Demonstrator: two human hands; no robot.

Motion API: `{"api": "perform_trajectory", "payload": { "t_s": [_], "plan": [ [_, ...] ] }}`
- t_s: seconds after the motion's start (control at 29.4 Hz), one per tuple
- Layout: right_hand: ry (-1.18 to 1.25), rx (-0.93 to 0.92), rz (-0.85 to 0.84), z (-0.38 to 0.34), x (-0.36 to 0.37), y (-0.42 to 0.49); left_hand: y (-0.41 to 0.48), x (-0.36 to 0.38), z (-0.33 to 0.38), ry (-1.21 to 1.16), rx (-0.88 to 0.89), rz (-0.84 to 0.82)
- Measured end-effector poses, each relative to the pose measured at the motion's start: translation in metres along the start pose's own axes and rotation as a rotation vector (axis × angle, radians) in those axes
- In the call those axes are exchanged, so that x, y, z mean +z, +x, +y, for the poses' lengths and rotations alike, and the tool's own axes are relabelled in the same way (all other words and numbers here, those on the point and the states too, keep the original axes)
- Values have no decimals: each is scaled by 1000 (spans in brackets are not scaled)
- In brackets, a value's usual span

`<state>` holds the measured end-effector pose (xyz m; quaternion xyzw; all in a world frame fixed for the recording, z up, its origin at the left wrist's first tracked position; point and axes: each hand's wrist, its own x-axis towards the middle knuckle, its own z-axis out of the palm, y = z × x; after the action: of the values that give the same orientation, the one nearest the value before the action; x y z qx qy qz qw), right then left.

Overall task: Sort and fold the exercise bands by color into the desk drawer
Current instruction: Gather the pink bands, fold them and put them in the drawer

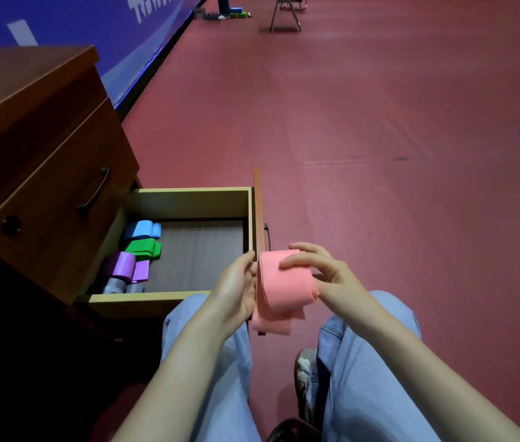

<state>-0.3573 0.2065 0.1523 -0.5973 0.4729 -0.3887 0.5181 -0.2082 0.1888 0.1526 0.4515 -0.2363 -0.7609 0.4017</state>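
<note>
One pink band [281, 291], folded into several layers, is held above the person's lap, just in front of the open drawer [188, 202]. Two hands grip it: the left hand [236, 288] clasps its left edge, and the right hand [325, 269] curls over its top and right end. Inside the drawer, four colours line the left side: one blue band [142, 229], one green band [142, 248], two purple pieces [121, 264] and two grey rolls [113, 285]; whether each pair is one band or two I cannot tell. The drawer juts from a brown desk [29, 122] on a red floor [411, 154], where one chair [287, 11] stands well apart.
</note>
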Motion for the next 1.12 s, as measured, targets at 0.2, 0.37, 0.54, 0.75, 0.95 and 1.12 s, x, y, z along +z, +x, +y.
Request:
{"api": "perform_trajectory", "payload": {
  "t_s": [0.2, 0.37, 0.54, 0.75, 0.95, 1.12],
  "plan": [
    [34, 40, -40, 11, 5, -1, -2, -1, -8, 159, 30, -120],
    [177, 125, 32, 17, 12, 3, 7, -6, -10, 199, 127, -34],
    [540, 262, 35, 20, 20, 19, 17, -21, -3, 246, 127, -38],
    [825, 312, -74, 36, 50, 66, 43, -66, 2, 143, 161, 189],
    [229, 465, -169, 67, 97, 126, 69, -116, 11, -84, 175, 382],
    [15, 502, -228, 83, 130, 185, 89, -162, 26, 85, 189, 495]
  ]
}}
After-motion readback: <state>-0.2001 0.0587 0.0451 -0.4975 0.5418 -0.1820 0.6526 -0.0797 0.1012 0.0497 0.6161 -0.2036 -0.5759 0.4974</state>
